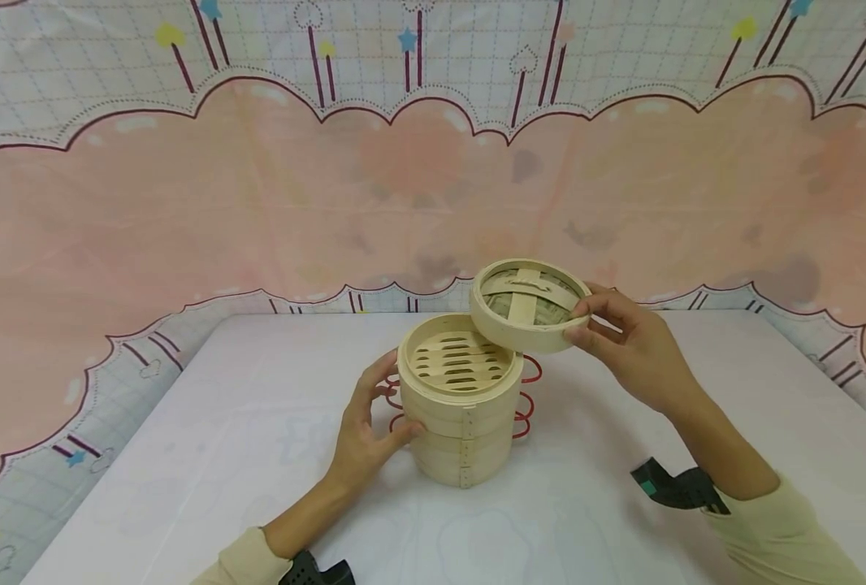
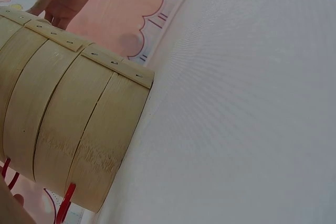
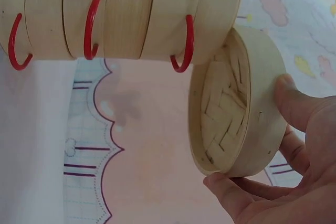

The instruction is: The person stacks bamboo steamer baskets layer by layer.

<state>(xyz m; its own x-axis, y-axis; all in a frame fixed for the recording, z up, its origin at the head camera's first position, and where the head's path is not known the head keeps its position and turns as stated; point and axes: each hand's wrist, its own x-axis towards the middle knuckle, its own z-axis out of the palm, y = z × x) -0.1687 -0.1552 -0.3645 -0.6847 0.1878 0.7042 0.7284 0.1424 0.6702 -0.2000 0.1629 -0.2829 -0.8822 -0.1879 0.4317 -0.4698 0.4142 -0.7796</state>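
A stack of bamboo steamer baskets [image 1: 465,439] stands upright on the table, its slatted top [image 1: 451,361] exposed. Red loop handles [image 3: 92,24] stick out from its sides. My left hand [image 1: 367,422] grips the stack's left side, thumb in front and fingers round the back. The woven bamboo lid [image 1: 524,333] is held off to the upper right, slightly tilted, overlapping the stack's rim in the head view; whether they touch I cannot tell. With thumb and fingers, my right hand [image 1: 630,349] pinches the lid's right edge. The right wrist view shows the lid's hollow underside.
The white tabletop [image 1: 257,406] spreads around the stack. Behind it hangs a pink and white patterned cloth [image 1: 294,203]. A dark wrist device [image 1: 677,485] sits on my right forearm, and another [image 1: 316,570] on the left.
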